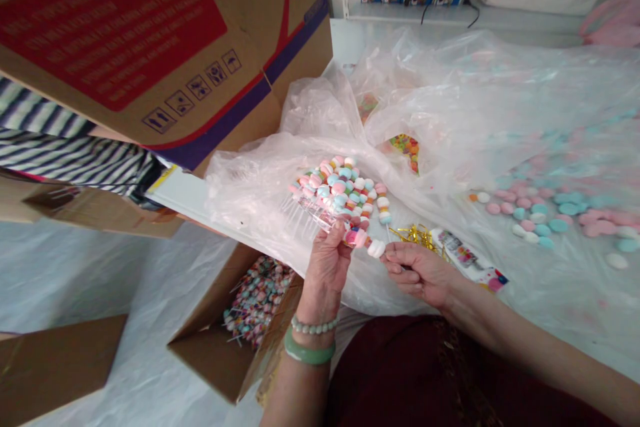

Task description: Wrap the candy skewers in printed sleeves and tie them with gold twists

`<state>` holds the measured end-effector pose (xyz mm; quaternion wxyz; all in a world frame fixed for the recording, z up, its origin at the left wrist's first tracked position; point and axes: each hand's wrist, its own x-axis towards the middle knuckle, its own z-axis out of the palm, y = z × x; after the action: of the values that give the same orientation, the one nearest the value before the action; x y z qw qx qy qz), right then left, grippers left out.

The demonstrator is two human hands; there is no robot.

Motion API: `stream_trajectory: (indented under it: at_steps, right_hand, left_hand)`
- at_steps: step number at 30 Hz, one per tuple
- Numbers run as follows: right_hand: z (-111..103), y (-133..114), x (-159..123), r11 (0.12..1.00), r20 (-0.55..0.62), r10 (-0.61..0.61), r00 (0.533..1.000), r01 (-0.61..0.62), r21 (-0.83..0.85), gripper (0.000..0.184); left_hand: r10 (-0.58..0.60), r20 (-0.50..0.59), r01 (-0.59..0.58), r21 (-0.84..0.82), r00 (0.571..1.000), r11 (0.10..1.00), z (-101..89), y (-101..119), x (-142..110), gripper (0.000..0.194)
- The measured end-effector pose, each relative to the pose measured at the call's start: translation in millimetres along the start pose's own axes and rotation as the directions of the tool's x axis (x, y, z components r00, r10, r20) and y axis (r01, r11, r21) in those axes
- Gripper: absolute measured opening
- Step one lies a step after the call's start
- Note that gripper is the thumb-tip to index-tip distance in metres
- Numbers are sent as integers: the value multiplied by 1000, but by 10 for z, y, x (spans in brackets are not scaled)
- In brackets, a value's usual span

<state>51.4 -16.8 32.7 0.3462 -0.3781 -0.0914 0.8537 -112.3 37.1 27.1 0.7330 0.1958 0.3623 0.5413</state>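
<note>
A marshmallow skewer (376, 249) with pink and white pieces spans the gap between my two hands. My left hand (331, 259) is closed on its far end, where shiny clear wrapping shows. My right hand (417, 271) pinches the other end beside the white marshmallow; the stick is mostly hidden by the fingers. Just beyond my left hand lies a pile of marshmallow skewers (337, 187), their white sticks pointing left and toward me. Gold twist ties (417, 235) and a printed wrapper (463, 252) rest to the right, past my right hand.
Plastic sheeting (450, 93) covers the table, with loose marshmallows (540, 213) on the right. A large carton (200, 33) stands at the upper left. Below the table edge, an open box (215, 347) holds many skewers. A person's striped sleeve (65, 147) shows at the left.
</note>
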Motion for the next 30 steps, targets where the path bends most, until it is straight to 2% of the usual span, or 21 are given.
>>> stream_trajectory:
  at_steps: [2, 4, 9, 14, 17, 20, 23, 26, 30]
  right_hand:
    - [48, 9, -5, 992, -106, -72, 992, 60, -112, 21]
    - [97, 28, -6, 979, -159, -127, 979, 98, -180, 23]
    - [159, 74, 4, 968, -178, -163, 970, 123, -217, 27]
    - [122, 69, 18, 954, -260, -227, 938, 161, -251, 25]
    - [118, 69, 35, 917, -293, -314, 903, 210, -338, 22]
    - [149, 97, 44, 866, -277, -396, 875, 257, -429, 23]
    - [189, 136, 35, 851, -242, -395, 887, 254, -459, 26]
    - [199, 139, 24, 891, -227, -349, 909, 246, -381, 25]
    - [160, 85, 23, 940, -196, -286, 938, 234, -250, 23]
  left_hand:
    - [8, -34, -7, 39, 999, 999, 44, -32, -24, 23]
    - [1, -51, 2, 59, 999, 998, 89, -70, -58, 25]
    - [-72, -59, 74, 43, 996, 996, 150, -148, -115, 25]
    - [-110, -61, 108, -28, 992, 994, 147, -97, -98, 34]
    - [-124, -52, 128, 76, 991, 989, 164, -67, -101, 29]
    - [-84, -65, 94, 175, 994, 980, 195, -104, -128, 22]
    - [-98, -92, 112, 164, 991, 980, 212, -176, -153, 18]
    - [-128, -78, 138, 126, 989, 982, 195, -196, -147, 18]
    - [-176, 40, 176, -17, 984, 984, 124, -81, -67, 36]
